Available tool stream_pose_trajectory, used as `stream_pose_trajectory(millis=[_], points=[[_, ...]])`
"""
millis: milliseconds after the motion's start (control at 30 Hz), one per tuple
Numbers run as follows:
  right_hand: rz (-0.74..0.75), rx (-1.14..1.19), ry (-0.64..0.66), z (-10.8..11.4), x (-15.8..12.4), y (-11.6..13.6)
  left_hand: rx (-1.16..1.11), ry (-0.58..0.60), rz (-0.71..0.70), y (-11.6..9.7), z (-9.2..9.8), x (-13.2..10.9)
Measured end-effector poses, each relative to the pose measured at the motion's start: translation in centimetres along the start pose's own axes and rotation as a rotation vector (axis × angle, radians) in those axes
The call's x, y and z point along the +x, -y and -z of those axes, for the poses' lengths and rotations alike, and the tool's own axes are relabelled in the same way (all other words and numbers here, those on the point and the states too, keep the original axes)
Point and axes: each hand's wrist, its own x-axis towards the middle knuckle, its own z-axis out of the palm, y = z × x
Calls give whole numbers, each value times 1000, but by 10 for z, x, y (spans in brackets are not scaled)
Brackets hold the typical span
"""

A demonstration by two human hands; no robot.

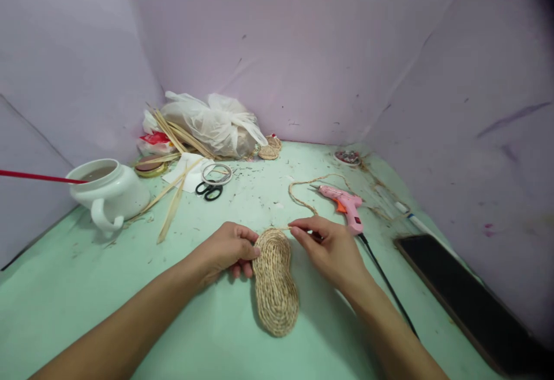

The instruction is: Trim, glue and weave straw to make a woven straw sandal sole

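Observation:
A sole-shaped mat of coiled jute rope (275, 285) lies flat on the pale green table (130, 311) in front of me. My left hand (229, 248) grips its upper left edge, fingers curled against the rope. My right hand (329, 245) pinches the loose jute cord (303, 192) where it meets the mat's top end. The cord loops away toward the back of the table. Just behind my right hand lies a pink glue gun (344, 204), its black cable (385, 282) running toward me.
A white cup (110, 192) with a red stick (38, 177) stands at left. Black scissors (209, 190), bamboo strips (173, 201), a tape ring (217, 174) and a plastic bag (214, 123) sit behind. A dark tablet (459, 293) and pen (418, 222) lie at right. Lilac walls enclose the table.

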Motion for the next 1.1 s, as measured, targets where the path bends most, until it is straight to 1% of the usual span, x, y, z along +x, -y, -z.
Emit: stream_pose_trajectory(millis=[67, 133, 300, 367, 467, 567, 700, 833, 1000, 1100], points=[[70, -71, 31, -1, -3, 4, -10, 12, 0, 1, 1, 1], [99, -117, 55, -2, -5, 8, -14, 19, 0, 2, 0, 1], [86, -88, 70, -3, -5, 11, -6, 34, 3, 1, -1, -1], [51, -78, 75, -5, -3, 9, -2, 43, 5, 0, -1, -2], [-45, -29, 111, -8, -1, 4, -11, 47, 9, -3, -1, -4], [-153, 109, 150, -10, 2, -1, -26, 57, 25, -4, 0, -5], [-230, 303, 135, -8, 6, -3, -41, 88, 27, -2, 2, -4], [-213, 345, 182, -2, 7, 2, -30, 114, 7, 1, 5, -1], [-144, 245, 224, 5, 5, 5, -14, 130, 11, 0, 6, -1], [-99, 205, 230, 4, 3, 5, -23, 129, 6, -1, 5, -2]])
